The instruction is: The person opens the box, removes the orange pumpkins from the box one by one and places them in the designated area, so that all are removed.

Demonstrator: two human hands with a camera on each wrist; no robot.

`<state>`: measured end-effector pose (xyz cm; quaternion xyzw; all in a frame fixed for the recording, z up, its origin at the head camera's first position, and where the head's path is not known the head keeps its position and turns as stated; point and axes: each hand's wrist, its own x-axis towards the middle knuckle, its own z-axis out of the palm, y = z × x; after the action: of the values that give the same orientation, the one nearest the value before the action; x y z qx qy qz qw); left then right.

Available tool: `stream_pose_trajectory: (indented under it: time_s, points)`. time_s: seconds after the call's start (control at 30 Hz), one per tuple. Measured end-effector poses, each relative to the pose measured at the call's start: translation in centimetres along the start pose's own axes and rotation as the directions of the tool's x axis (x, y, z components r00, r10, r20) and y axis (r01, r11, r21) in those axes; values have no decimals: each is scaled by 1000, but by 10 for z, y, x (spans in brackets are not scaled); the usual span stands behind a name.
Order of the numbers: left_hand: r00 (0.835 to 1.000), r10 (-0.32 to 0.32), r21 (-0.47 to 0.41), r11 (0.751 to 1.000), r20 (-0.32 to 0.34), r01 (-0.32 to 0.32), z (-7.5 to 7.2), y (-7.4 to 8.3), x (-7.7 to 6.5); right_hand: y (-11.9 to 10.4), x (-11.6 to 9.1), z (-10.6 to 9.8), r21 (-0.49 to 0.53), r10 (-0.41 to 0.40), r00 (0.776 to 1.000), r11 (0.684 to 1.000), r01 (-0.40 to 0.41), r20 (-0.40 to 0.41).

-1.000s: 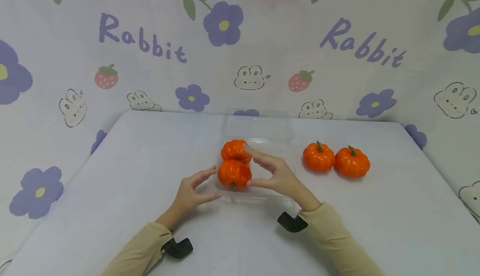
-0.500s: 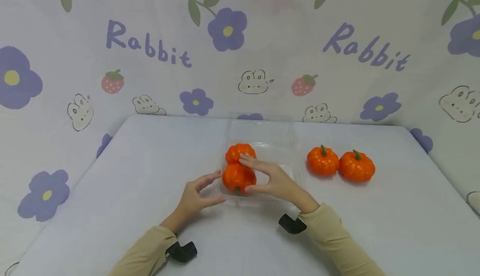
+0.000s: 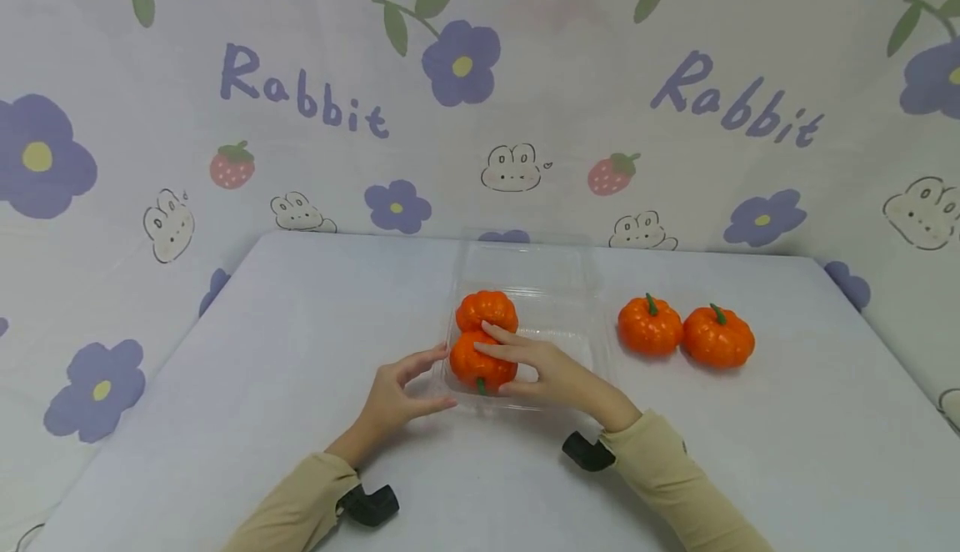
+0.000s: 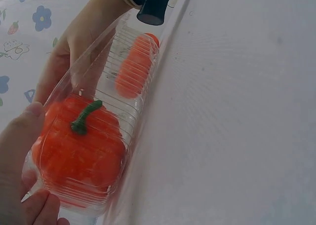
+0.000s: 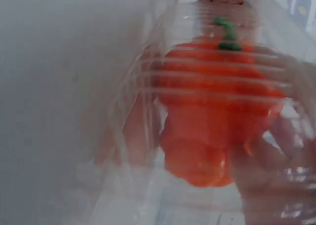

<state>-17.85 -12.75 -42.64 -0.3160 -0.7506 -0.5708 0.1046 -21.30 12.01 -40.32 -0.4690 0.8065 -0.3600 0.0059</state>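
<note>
Front pumpkin (image 3: 463, 368), orange w/ green stem, sits in near-L part of clear box (image 3: 566, 310), approx ctr of head frame, a bit below mid. Its stem points twd bottom of frame. R hand (image 3: 558, 373) comes in from lower R; fingers curled over top of front pumpkin, thumb at its near-R side, gripping it. One fingertip is right by back pumpkin (image 3: 487, 308); touching or not, can't tell. Back pumpkin is in same box, L side, directly behind front one; the two look to be touching.

L hand (image 3: 397, 393) is at near-L corner of box, L of frame ctr. Thumb & fingers apart, tips at box edge. In L wrist view they're along L edge of frame, w/ front pumpkin showing thru ribbed clear plastic.

R wrist view is blurry: front pumpkin mid-frame, seen thru box wall, stem near top, finger shapes either side.

Clear lid (image 3: 525, 267) is swung back beyond box. Two more pumpkins, inner one (image 3: 648, 328) & outer one (image 3: 718, 341), sit side by side on desk (image 3: 337, 302), R of ctr, stems up. Tan sleeves (image 3: 292, 502), black piece at each cuff. Backdrop (image 3: 315, 2) fills upper half: white, purple flowers, strawberries, bunnies, "Rabbit" x2.
</note>
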Motion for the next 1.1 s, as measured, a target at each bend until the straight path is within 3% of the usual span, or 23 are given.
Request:
stream_pose_trajectory:
  time_s: [0.4,0.9,1.1]
  points:
    - [1000,-3,-14,1000,5,3,1,-1,-1,1,-2,-1,-136,-29,999,990,27,-14]
    - [1000,-13,-14,1000,-11,13,0,-2,-1,-1,-4,1,-316,-164,974,943,109,-154]
    - [999,-33,-20,999,-9,33,1,-3,-1,-2,-3,0,-308,-125,984,948,79,-130]
